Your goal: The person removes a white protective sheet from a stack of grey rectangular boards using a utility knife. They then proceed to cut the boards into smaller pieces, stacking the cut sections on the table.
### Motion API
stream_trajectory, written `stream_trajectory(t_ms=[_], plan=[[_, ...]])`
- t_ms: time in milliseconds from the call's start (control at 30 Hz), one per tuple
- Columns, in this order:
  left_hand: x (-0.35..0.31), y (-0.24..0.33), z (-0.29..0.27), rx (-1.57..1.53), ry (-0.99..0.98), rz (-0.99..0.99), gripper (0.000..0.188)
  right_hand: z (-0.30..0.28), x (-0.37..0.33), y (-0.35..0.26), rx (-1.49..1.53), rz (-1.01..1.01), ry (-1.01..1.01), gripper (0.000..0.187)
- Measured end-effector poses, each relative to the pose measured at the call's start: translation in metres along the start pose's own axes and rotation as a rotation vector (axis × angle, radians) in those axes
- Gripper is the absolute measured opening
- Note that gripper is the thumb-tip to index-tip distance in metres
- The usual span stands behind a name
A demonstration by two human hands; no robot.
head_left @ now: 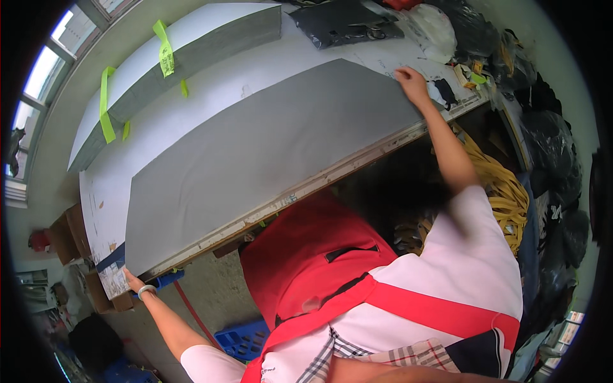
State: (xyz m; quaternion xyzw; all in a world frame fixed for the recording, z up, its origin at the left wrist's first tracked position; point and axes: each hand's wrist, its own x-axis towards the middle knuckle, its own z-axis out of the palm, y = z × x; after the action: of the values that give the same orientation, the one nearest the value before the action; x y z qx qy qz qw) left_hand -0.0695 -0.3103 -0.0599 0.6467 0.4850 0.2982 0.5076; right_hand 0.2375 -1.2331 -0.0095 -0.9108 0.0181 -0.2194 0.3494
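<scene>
A large grey sheet of smooth fabric-like material (pixel 274 134) lies flat on the white tabletop (pixel 102 204), its long near side along the table's edge. At the sheet's lower left corner is my left hand (pixel 133 281), a pale bangle on the wrist. Its fingers close on the corner, partly hidden by the edge. My right hand (pixel 412 85) reaches across to the sheet's far right edge, with fingers curled and pinching there. Faint creases run over the left half of the sheet.
Behind the sheet stands a stack of grey, white-topped sheets (pixel 185 54) with lime-green strips (pixel 164 51). A black plastic bag (pixel 341 25) lies at the back. Small dark items (pixel 445 92) sit near my right hand. Yellow strapping (pixel 491 185) and a blue crate (pixel 242 338) are below the table.
</scene>
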Motion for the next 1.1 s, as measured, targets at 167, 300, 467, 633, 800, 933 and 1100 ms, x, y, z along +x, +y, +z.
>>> stream_trajectory(t_ms=[167, 300, 467, 633, 800, 933, 1100], plan=[[-0.012, 0.011, -0.002, -0.101, -0.057, -0.046, 0.069, 0.06, 0.067, -0.017, 0.268, 0.3, -0.062, 0.034], [-0.018, 0.011, 0.011, -0.132, -0.052, -0.061, 0.069, 0.074, 0.126, 0.025, 0.296, 0.47, 0.042, 0.044], [-0.016, 0.01, 0.001, -0.132, 0.001, -0.094, 0.067, 0.091, 0.185, 0.031, 0.327, 0.722, 0.102, 0.056], [-0.006, 0.004, 0.01, -0.17, 0.023, -0.111, 0.064, 0.101, 0.221, 0.061, 0.639, 0.861, 0.186, 0.055], [-0.008, 0.005, 0.011, -0.177, 0.092, -0.114, 0.061, 0.095, 0.215, 0.072, 1.273, 1.048, 0.029, 0.041], [-0.013, 0.0, 0.0, -0.202, 0.11, -0.115, 0.06, 0.101, 0.203, 0.076, 1.415, 0.948, -0.134, 0.041], [0.002, -0.001, 0.016, -0.14, 0.138, -0.116, 0.057, 0.093, 0.212, 0.109, 1.326, 0.867, -0.033, 0.028]])
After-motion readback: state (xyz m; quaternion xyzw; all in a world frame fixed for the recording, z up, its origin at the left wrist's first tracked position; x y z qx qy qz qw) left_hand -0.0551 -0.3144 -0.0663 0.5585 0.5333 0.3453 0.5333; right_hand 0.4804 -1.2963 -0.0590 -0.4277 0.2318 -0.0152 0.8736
